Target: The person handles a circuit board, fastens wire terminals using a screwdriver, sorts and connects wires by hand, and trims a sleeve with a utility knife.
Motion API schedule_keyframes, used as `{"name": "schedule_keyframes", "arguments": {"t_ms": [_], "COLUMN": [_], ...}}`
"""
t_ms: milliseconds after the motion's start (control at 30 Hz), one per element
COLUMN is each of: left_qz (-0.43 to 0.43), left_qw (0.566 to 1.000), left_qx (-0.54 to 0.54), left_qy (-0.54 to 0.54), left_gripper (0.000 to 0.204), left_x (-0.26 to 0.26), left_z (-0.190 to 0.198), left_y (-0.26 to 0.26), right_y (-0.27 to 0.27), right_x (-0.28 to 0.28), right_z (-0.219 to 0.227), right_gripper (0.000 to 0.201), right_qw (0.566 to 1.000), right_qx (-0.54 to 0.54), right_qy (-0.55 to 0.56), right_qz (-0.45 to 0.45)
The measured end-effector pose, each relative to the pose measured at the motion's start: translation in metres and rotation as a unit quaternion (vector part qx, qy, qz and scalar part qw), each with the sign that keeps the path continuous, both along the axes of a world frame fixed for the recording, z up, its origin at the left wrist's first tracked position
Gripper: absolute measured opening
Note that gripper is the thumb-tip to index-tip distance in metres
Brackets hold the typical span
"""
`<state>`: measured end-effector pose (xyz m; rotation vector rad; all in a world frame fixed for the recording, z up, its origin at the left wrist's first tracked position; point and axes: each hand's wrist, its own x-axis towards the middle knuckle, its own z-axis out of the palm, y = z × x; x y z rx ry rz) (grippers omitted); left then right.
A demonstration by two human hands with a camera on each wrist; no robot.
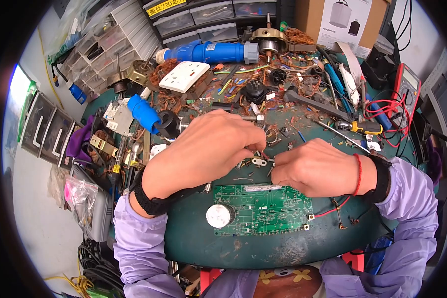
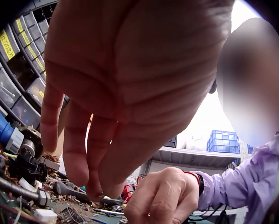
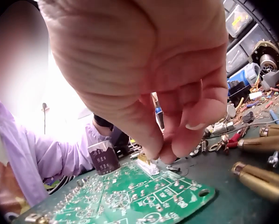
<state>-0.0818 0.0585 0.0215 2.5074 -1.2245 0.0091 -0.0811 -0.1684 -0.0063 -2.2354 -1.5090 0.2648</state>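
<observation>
A green circuit board (image 1: 263, 211) lies on the table before the person, with a large dark-sleeved capacitor (image 3: 103, 162) standing at its left side. Along its far edge sits a white strip-shaped part (image 1: 261, 188). Beyond that edge is my left hand (image 1: 216, 141), fingers bent downward; in the left wrist view its thumb and finger tips meet, with a tiny dark speck showing there. My right hand (image 1: 315, 166) is over the far right of the board, fingertips drawn together close to the white part. Whether either hand pinches something small I cannot tell. A small metal lug (image 1: 259, 162) shows between the hands.
Wire scraps and loose parts cover the table's back, with a white socket plate (image 1: 185, 76) and a blue industrial plug (image 1: 208, 52). At right lie a yellow-handled screwdriver (image 1: 366, 127) and a red multimeter (image 1: 407, 92). Brass pieces (image 3: 258, 179) lie beside the board. A red wire (image 1: 328, 212) joins its right side.
</observation>
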Motion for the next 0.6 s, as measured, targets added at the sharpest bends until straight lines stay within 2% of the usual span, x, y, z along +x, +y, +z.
{"name": "schedule_keyframes", "arguments": {"t_ms": [167, 233, 333, 400, 467, 600], "left_qz": [0.015, 0.034, 0.025, 0.015, 0.004, 0.011], "left_qw": [0.999, 0.999, 1.0, 1.0, 0.999, 0.999], "left_qx": [0.028, 0.003, -0.011, -0.012, -0.013, -0.016], "left_qy": [0.018, 0.018, -0.009, 0.012, 0.033, 0.027], "left_gripper": [0.017, 0.017, 0.016, 0.016, 0.015, 0.014], "left_x": [-0.002, -0.003, -0.002, -0.003, -0.004, -0.005], "left_z": [-0.003, -0.002, -0.001, 0.001, 0.004, 0.006], "left_y": [-0.004, -0.005, -0.004, -0.004, -0.005, -0.005], "right_y": [0.0, 0.0, -0.001, -0.001, 0.0, -0.001], "right_x": [0.0, 0.0, 0.0, 0.0, 0.002, 0.012], "right_z": [0.001, 0.001, 0.0, 0.0, -0.001, 0.004], "right_gripper": [0.002, 0.002, 0.002, 0.001, 0.003, 0.006], "right_qw": [1.0, 1.0, 1.0, 1.0, 0.988, 0.977], "right_qx": [-0.008, -0.008, -0.001, 0.006, 0.139, 0.183], "right_qy": [-0.021, -0.018, -0.009, -0.004, 0.017, 0.049], "right_qz": [0.001, -0.001, -0.007, -0.011, -0.057, -0.101]}}
